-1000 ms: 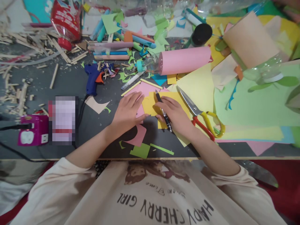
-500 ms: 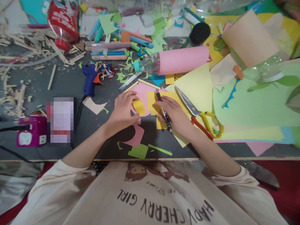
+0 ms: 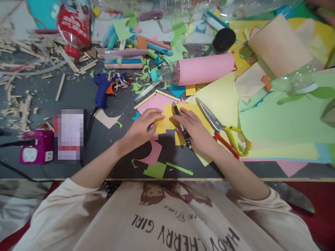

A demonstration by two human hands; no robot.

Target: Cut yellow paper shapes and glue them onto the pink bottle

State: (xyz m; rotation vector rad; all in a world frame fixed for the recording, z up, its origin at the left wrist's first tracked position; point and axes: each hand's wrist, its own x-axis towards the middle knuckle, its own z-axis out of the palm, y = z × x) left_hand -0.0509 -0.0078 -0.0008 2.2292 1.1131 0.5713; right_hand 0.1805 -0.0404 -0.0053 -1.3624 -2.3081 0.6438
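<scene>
My left hand (image 3: 143, 126) is closed on a small yellow paper square (image 3: 160, 128), with fingertips and thumb at its left part. The square's right edge lies close to a larger yellow paper sheet (image 3: 170, 116); I cannot tell whether they overlap. A black pen (image 3: 184, 134) is gripped in my right hand (image 3: 195, 130), its tip pointing away from me over the larger sheet. Beneath the yellow pieces lies a pink paper piece (image 3: 149, 104), partly covered by my left hand. Thin pale yellow strips (image 3: 167, 95) run along its far edges. Scissors (image 3: 218, 126) with red and yellow handles lie right of my right hand.
A blue glue gun (image 3: 101, 91) rests to the left, near a purple box (image 3: 36, 146) with a cable. Further back are a pink-wrapped bottle (image 3: 205, 69), a red-labelled bottle (image 3: 74, 24) and wooden sticks. Green sheets (image 3: 288, 118) spread at the right; green scraps (image 3: 155, 169) lie near the table edge.
My left hand has moved slightly right with the small yellow square, bringing it up to the larger yellow sheet. A blue scrap now shows left of that hand. The right hand stays nearly still.
</scene>
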